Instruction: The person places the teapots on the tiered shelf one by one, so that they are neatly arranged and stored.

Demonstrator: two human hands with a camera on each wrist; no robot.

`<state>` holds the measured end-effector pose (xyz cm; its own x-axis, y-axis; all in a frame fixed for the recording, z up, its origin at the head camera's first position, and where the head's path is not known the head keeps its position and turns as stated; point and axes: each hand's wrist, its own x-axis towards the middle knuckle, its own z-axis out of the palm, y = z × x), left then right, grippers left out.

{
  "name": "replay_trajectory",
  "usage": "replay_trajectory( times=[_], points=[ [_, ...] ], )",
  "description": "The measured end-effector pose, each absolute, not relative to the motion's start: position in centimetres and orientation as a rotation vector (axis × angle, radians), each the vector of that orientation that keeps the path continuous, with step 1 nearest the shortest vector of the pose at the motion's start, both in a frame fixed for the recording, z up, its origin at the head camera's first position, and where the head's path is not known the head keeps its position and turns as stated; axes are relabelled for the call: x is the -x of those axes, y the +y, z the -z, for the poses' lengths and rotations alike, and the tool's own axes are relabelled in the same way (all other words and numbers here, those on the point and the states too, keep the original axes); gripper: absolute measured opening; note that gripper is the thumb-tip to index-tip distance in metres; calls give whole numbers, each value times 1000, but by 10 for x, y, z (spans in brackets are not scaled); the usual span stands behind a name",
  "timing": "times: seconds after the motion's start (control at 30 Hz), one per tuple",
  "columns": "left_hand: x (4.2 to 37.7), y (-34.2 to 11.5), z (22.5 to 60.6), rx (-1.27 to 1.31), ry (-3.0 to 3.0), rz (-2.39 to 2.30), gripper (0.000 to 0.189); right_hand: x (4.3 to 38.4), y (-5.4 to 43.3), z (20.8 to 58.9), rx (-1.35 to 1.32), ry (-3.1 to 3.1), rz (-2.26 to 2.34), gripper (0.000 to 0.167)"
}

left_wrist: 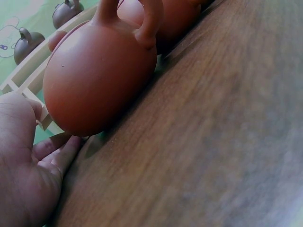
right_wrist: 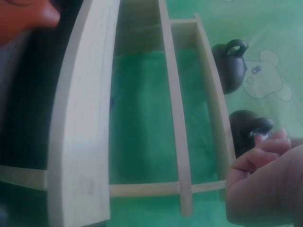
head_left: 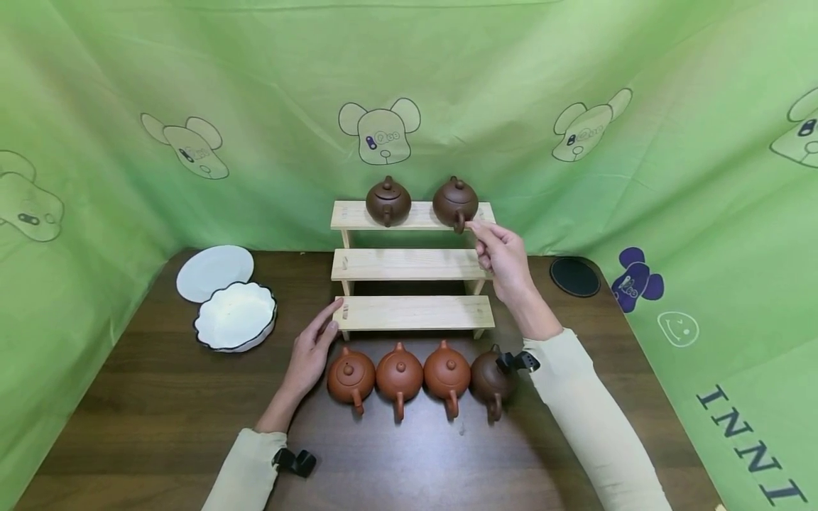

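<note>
Two dark brown teapots stand on the top step of a three-step wooden rack [head_left: 414,312]. My right hand [head_left: 505,261] is at the right-hand dark teapot [head_left: 455,201], its fingers curled and pinching the handle; in the right wrist view the fingertips meet that handle [right_wrist: 262,125]. The left-hand dark teapot [head_left: 388,202] stands apart from it. My left hand [head_left: 309,355] rests its fairly straight fingers against the left end of the lowest step. Beside it is a reddish-brown teapot [left_wrist: 99,75], the leftmost in a row before the rack.
Two more reddish-brown teapots [head_left: 400,376] and a dark brown teapot [head_left: 491,376], partly behind my right wrist camera, continue the row. A white scalloped bowl [head_left: 235,316] and a white plate [head_left: 214,272] lie at left. A black round coaster [head_left: 575,276] lies at right. Green cloth hangs behind.
</note>
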<state>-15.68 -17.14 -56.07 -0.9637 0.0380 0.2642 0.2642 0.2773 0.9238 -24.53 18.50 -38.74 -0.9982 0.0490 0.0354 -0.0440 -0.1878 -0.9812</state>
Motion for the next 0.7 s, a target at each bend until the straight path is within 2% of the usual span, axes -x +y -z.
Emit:
replay_trajectory(
  times=[0.23, 0.57, 0.7],
  points=[
    [159, -171, 566, 300, -2316, 1763, 44, 234, 195, 396, 35, -1897, -2420, 20],
    [157, -171, 562, 324, -2307, 1763, 45, 209, 203, 402, 65, -1841, -2443, 26],
    [165, -176, 575, 314, -2348, 1772, 45, 195, 203, 402, 78, -1851, -2449, 30]
  ],
)
